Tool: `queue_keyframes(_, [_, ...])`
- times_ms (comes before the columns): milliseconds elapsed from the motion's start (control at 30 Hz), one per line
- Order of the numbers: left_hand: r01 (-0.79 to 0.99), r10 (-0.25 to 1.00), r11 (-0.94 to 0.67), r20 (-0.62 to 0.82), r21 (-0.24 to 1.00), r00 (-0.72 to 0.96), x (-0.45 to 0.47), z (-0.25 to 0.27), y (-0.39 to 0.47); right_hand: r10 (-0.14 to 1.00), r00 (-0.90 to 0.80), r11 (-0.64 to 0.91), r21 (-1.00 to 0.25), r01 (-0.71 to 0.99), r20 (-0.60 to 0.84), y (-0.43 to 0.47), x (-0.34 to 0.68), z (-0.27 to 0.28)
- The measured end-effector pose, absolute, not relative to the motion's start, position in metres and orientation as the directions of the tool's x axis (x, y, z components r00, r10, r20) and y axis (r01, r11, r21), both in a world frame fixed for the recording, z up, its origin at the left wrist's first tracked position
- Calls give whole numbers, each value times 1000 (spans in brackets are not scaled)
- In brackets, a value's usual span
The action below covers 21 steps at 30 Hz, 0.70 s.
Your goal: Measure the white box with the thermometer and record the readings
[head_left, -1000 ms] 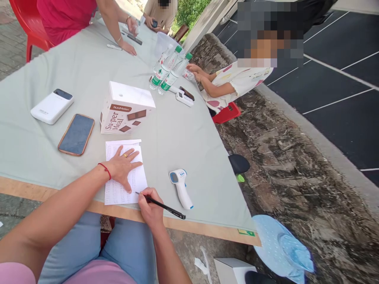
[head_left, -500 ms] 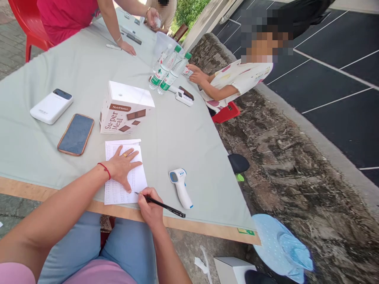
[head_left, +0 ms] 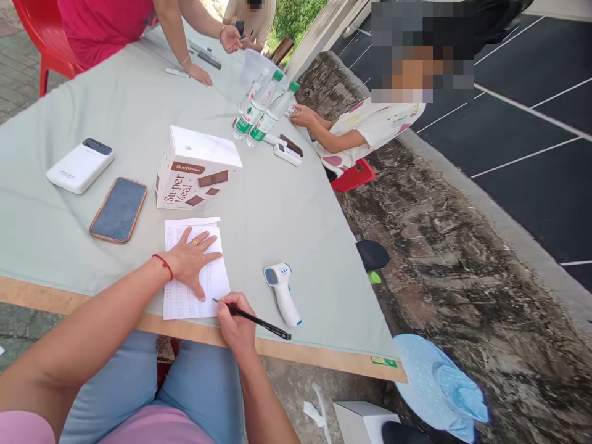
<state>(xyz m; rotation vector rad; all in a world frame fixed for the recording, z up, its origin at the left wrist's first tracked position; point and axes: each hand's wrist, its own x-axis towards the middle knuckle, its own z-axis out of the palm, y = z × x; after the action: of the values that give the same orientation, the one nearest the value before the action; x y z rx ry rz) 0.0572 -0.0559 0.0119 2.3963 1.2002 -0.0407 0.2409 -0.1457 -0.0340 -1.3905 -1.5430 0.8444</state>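
Observation:
My left hand [head_left: 194, 259] lies flat with spread fingers on a white sheet of paper [head_left: 178, 302] covered in small rows of writing. A black pen [head_left: 263, 324] is gripped in my right hand [head_left: 238, 324], its tip at the lower right part of the paper. Right of that hand, a white and blue infrared thermometer [head_left: 283, 296] rests on the table. Just beyond the paper stands a white box [head_left: 198, 169] with brown print. To its left are a phone [head_left: 119, 209] in a brown case and a white power bank [head_left: 81, 165].
The cloth-covered table [head_left: 319, 265] has a wooden front edge. Farther back stand water bottles [head_left: 264, 117] with green caps and a clear tub [head_left: 252, 65]. One person in red leans over the far left side; another sits at the right. A blue dotted cloth [head_left: 439, 382] is at lower right.
My right hand and the pen have shifted very slightly right; my left hand stays put. At the far end, the leaning person's raised hand has moved left and down.

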Motion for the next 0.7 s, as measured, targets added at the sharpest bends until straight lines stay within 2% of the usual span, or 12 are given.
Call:
queue_keyframes(167, [754,763,-504,-192,422,617,57,8,-55,989,-19,141,-900,413,146,-146,242,-33])
queue_keyframes(267, [738,772,-498,-154,456,617,56,5,-55,985,38,138,-897,419,169,-148,243,-36])
queue_keyframes(367, [739,779,-499,-139,454,611,56,6,-55,961,142,151,-877,456,239,-151,243,-38])
queue_keyframes(467, [727,821,-490,-26,481,570,54,14,-55,924,49,295,-789,538,379,-146,246,-38])
queue_keyframes(500, [722,856,-473,69,505,512,53,17,-54,900,-23,369,-736,568,435,-142,248,-38])
queue_keyframes(567, [721,903,-422,324,550,282,47,22,-50,838,-173,499,-600,625,517,-127,256,-40])
queue_keyframes(633, [723,821,-371,570,583,-38,37,25,-45,788,-293,569,-457,684,541,-107,265,-43])
queue_keyframes(700, [708,666,-334,688,622,-290,25,25,-39,760,-380,596,-332,731,527,-83,273,-45])
